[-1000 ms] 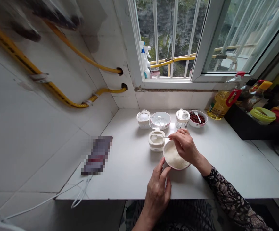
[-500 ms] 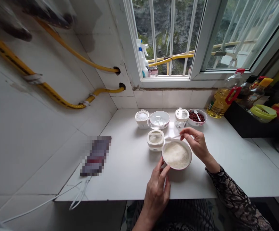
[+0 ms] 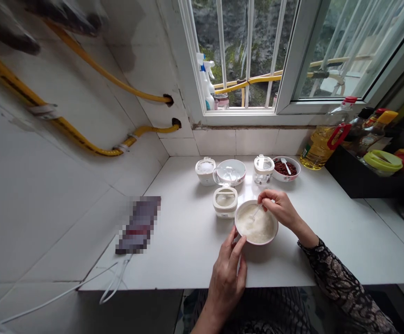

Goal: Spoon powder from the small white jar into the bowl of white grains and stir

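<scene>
A bowl (image 3: 260, 243) of white grainy stuff, perhaps sugar or rice, stands on the white counter (image 3: 177, 241). Fingers of my left hand (image 3: 227, 273) grip its near left rim. My right hand (image 3: 278, 208) pinches the handle of a small white spoon (image 3: 256, 212), whose tip is in the white grains. Just left of the bowl sits a squarish lidded jar (image 3: 225, 208) with pale contents. Behind are another jar (image 3: 205, 174) filled with white, a bowl (image 3: 236, 178) holding clear things, a clear jar (image 3: 263, 174), and a bowl (image 3: 295, 175) of dark red beans with a white spoon.
An oil bottle (image 3: 316, 148) and a black box (image 3: 349, 178) of condiment bottles stand at the back right. A blurred dark object (image 3: 139, 227) lies at left near a white cord (image 3: 113, 290). Yellow pipes (image 3: 93, 148) run along the left wall. The barred window (image 3: 246, 55) is behind.
My right hand has tipped the spoon down from above the bowl's far rim into the white grains. My left hand has stayed on the bowl.
</scene>
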`<state>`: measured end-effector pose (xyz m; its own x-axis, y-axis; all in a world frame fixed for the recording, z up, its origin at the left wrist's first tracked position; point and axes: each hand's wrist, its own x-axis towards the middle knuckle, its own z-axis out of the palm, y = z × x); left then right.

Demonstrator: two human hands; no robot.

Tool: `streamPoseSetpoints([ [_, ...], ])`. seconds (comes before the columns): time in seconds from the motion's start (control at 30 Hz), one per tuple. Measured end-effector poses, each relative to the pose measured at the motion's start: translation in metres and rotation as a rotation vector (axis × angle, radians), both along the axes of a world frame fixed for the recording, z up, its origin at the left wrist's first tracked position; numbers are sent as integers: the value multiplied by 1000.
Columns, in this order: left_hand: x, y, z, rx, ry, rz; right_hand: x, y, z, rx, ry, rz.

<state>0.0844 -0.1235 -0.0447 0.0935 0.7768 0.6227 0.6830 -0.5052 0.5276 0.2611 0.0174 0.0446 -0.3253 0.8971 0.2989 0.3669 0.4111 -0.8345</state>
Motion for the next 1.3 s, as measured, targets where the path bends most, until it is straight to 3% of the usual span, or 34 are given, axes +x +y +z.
streamPoseSetpoints([
  [0.23, -4, 2, 7, -48, -70, -38, 3, 8, -3, -210, 170, -51],
  [0.43, -25, 24, 18, -126, -116, -66, 2, 9, -2, -236, 210, -67],
  [0.6, -34, 44, 18, -193, -188, -160, 1, 10, -3, -219, 224, -63],
  [1.3, -33, 35, 6, -82, -25, -164, 0, 14, -5, -334, 464, -91],
])
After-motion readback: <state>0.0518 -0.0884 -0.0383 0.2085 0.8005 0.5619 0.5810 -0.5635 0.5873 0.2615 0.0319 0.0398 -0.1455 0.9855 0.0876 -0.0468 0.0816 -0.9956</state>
